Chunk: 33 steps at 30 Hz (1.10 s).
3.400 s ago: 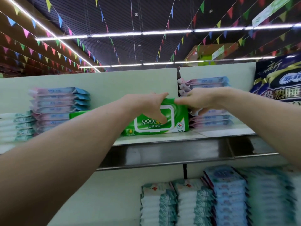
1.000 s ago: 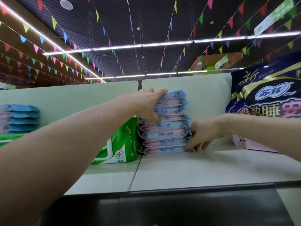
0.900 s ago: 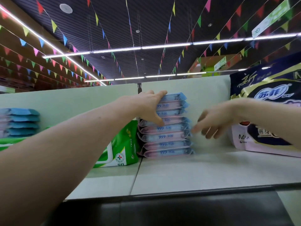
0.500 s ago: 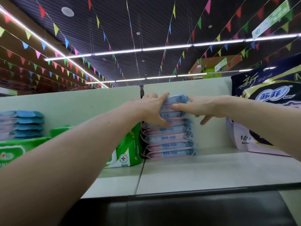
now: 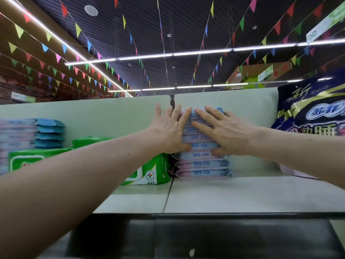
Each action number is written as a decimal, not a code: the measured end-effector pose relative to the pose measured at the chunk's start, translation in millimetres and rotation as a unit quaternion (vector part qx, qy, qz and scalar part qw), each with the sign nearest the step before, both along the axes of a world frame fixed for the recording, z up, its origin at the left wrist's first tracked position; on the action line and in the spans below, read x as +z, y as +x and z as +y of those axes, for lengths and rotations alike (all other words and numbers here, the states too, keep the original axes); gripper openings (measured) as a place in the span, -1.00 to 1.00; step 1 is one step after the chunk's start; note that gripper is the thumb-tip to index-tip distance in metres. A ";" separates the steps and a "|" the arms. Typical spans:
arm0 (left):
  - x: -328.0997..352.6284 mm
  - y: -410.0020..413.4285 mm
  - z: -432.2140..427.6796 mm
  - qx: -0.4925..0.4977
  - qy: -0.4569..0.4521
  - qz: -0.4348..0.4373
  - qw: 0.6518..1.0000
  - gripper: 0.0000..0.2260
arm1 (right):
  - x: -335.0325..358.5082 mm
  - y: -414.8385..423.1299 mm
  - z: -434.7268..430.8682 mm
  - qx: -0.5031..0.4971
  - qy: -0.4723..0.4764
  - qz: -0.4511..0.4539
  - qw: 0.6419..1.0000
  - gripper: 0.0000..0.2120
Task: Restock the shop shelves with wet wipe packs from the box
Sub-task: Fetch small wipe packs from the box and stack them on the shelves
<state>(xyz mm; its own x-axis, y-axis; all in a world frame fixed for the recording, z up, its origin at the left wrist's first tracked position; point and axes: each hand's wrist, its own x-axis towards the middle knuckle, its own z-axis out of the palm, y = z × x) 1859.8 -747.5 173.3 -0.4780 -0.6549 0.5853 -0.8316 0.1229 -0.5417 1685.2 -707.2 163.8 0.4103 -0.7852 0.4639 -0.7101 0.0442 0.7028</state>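
Head view. The grip of both hands is released: the left hand (image 5: 170, 128) and the right hand (image 5: 226, 132) lie flat, fingers spread and straight, against the front of the upper packs in the stack of pink-and-blue wet wipe packs (image 5: 202, 163). The stack stands on the top shelf (image 5: 233, 195) against its pale back panel (image 5: 93, 116). A green wet wipe pack (image 5: 151, 173) lies just left of the stack; a dark blue bag (image 5: 313, 109) stands to the right. Both forearms reach up and forward, converging on the stack.
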 end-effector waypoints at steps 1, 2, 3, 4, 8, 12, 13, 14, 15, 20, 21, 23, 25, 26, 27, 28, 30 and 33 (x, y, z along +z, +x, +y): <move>0.5 -1.4 2.9 0.011 -0.002 -0.001 1.000 -0.06 | 0.6 1.5 1.7 -0.003 0.000 -0.001 1.000 -0.05; 0.5 -3.2 6.6 0.022 -0.001 0.000 1.000 -0.07 | 1.3 3.4 4.6 -0.007 0.001 0.000 1.000 -0.05; 0.3 -5.1 11.3 0.030 0.002 0.005 1.000 -0.08 | 1.7 5.4 8.0 -0.009 -0.001 0.000 1.000 -0.05; 0.2 -6.8 16.0 0.033 0.006 0.014 0.999 -0.09 | 2.5 7.2 11.5 -0.009 -0.004 -0.001 1.000 -0.05; -2.0 -4.3 38.8 0.011 0.033 0.066 0.997 -0.12 | 7.2 14.4 27.1 0.021 -0.012 -0.013 1.000 -0.08; -7.9 11.5 60.3 0.000 0.066 0.133 0.989 -0.10 | 6.1 26.2 43.2 0.063 -0.003 -0.045 0.997 -0.09; -9.1 16.4 65.3 0.005 0.070 0.138 0.988 -0.10 | 4.7 30.9 46.0 0.076 -0.002 -0.055 0.996 -0.10; -10.6 21.8 70.2 0.011 0.073 0.140 0.987 -0.11 | 2.9 36.2 49.1 0.089 0.000 -0.063 0.994 -0.11; -11.7 27.2 75.3 0.017 0.073 0.143 0.987 -0.11 | 1.3 41.9 52.4 0.100 0.001 -0.069 0.993 -0.13; -14.9 59.0 109.7 0.013 0.088 0.165 0.982 -0.14 | -2.3 72.8 84.0 0.143 0.010 -0.089 0.986 -0.17; -15.5 65.8 118.5 0.001 0.085 0.171 0.982 -0.15 | -2.5 78.3 92.2 0.147 0.009 -0.090 0.985 -0.17; -18.0 79.1 137.2 -0.030 0.072 0.184 0.980 -0.21 | -4.1 87.7 109.5 0.150 0.013 -0.091 0.984 -0.19; -22.4 92.1 156.7 -0.054 0.066 0.195 0.977 -0.26 | -7.2 96.1 127.5 0.148 0.019 -0.095 0.984 -0.21; -25.5 98.2 166.1 -0.060 0.067 0.196 0.977 -0.28 | -9.2 100.2 136.7 0.148 0.021 -0.102 0.984 -0.22; -29.4 104.2 175.3 -0.065 0.068 0.194 0.977 -0.30 | -11.8 104.0 145.7 0.149 0.023 -0.111 0.982 -0.22; -33.2 109.8 184.0 -0.070 0.068 0.191 0.977 -0.31 | -15.0 107.5 154.7 0.150 0.024 -0.121 0.981 -0.22; -41.4 120.6 202.0 -0.084 0.072 0.199 0.974 -0.33 | -24.6 115.1 173.3 0.154 0.032 -0.140 0.978 -0.23; -58.0 134.6 230.1 -0.111 0.072 0.222 0.966 -0.38 | -44.1 125.9 200.9 0.166 0.040 -0.151 0.974 -0.24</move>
